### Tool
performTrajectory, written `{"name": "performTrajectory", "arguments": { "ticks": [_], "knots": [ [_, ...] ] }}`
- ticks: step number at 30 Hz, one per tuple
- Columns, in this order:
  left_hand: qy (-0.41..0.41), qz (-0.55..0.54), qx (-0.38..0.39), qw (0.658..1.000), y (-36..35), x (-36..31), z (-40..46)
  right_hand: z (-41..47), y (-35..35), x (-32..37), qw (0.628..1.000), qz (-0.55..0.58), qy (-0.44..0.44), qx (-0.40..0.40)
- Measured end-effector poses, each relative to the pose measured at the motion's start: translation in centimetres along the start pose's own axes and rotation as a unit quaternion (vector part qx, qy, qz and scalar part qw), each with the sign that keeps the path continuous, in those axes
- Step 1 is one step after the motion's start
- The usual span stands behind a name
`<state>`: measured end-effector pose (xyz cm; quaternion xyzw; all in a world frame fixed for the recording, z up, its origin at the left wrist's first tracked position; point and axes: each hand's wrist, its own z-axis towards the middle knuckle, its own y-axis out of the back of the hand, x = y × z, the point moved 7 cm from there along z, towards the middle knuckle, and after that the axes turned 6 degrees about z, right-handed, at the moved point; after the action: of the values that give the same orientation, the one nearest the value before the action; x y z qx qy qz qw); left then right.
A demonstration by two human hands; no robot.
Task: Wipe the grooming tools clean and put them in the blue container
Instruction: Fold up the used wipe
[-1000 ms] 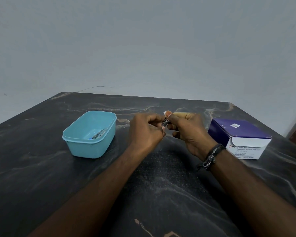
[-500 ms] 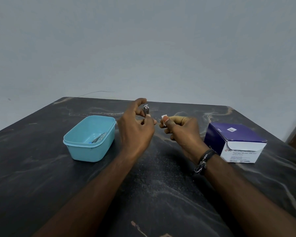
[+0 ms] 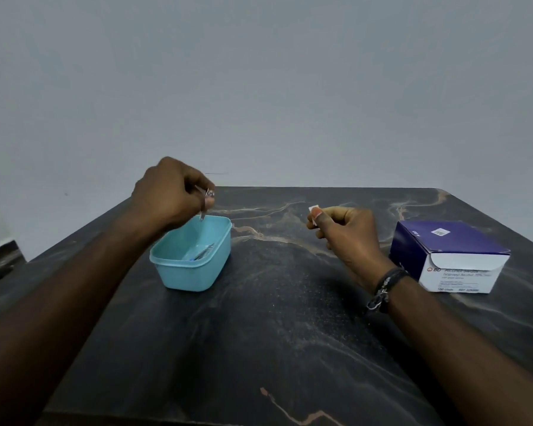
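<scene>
Metal glinted where a small grooming tool (image 3: 204, 202) was pinched between the closed fingers (image 3: 209, 200) of the left hand (image 3: 170, 192), its slim tip hanging below them, just above the far rim of the blue container (image 3: 191, 273). That container, a smooth plastic tub with rounded corners, was set on the dark, veined bench (image 3: 274, 318); thin metal tools (image 3: 203, 253) were seen inside it. A small white wipe (image 3: 313, 212) was gripped by the curled fingers (image 3: 320, 217) of the right hand (image 3: 348, 238). A purple-and-white cardboard box (image 3: 450, 256) lay beside that wrist.
</scene>
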<state>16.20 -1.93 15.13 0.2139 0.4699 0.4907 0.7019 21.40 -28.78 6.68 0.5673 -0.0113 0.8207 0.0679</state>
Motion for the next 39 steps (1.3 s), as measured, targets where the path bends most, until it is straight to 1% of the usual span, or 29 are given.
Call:
{"name": "performTrajectory", "arguments": {
  "ticks": [3,6,9,13,17,18,20,22,23,25,27,29,33,36,39],
  "knots": [
    [0.015,0.081,0.085,0.993,-1.5,1.1,0.1,0.0,0.2,0.1,1.000,-0.009,0.006,-0.006],
    [0.027,0.148,0.183,0.972,-3.6,1.4,-0.2,-0.1,0.3,0.1,1.000,-0.012,0.009,-0.011],
    [0.022,0.218,0.229,0.949,-5.0,1.2,-0.2,-0.1,0.4,0.1,1.000,-0.013,0.011,-0.017],
    [0.033,0.267,0.239,0.933,-5.9,1.0,0.3,-0.1,0.5,0.1,0.999,-0.011,0.023,-0.025],
    [0.037,0.290,0.251,0.923,-5.8,0.7,0.6,0.1,1.0,0.2,0.998,0.023,0.025,-0.053],
    [0.032,0.301,0.233,0.924,-5.5,0.4,0.7,0.2,1.2,0.2,0.997,0.030,0.025,-0.066],
    [0.008,0.318,0.138,0.938,-4.4,-0.9,1.2,0.5,1.8,0.1,0.995,0.043,0.019,-0.093],
    [-0.023,0.296,0.037,0.954,-3.7,-2.9,1.4,0.8,2.6,0.1,0.990,0.061,0.010,-0.124],
    [-0.039,0.273,0.008,0.961,-3.9,-4.0,1.4,0.9,3.0,0.1,0.988,0.071,0.007,-0.139],
    [-0.060,0.221,-0.013,0.973,-5.0,-6.1,1.3,1.1,3.7,0.1,0.983,0.085,0.004,-0.165],
    [-0.060,0.154,-0.003,0.986,-6.9,-7.9,1.3,1.2,4.2,0.1,0.976,0.100,0.004,-0.191],
    [-0.045,0.076,0.030,0.996,-9.6,-9.4,1.3,1.1,4.8,0.3,0.969,0.108,0.011,-0.221],
    [0.018,-0.048,0.090,0.995,-15.6,-11.0,1.2,1.1,5.7,0.9,0.959,0.112,0.035,-0.256],
    [0.066,-0.100,0.121,0.985,-18.9,-12.0,1.4,1.0,6.1,1.1,0.954,0.116,0.046,-0.273],
    [0.080,-0.101,0.149,0.980,-20.5,-13.3,1.9,0.7,6.1,1.4,0.950,0.107,0.071,-0.283]
  ]
}}
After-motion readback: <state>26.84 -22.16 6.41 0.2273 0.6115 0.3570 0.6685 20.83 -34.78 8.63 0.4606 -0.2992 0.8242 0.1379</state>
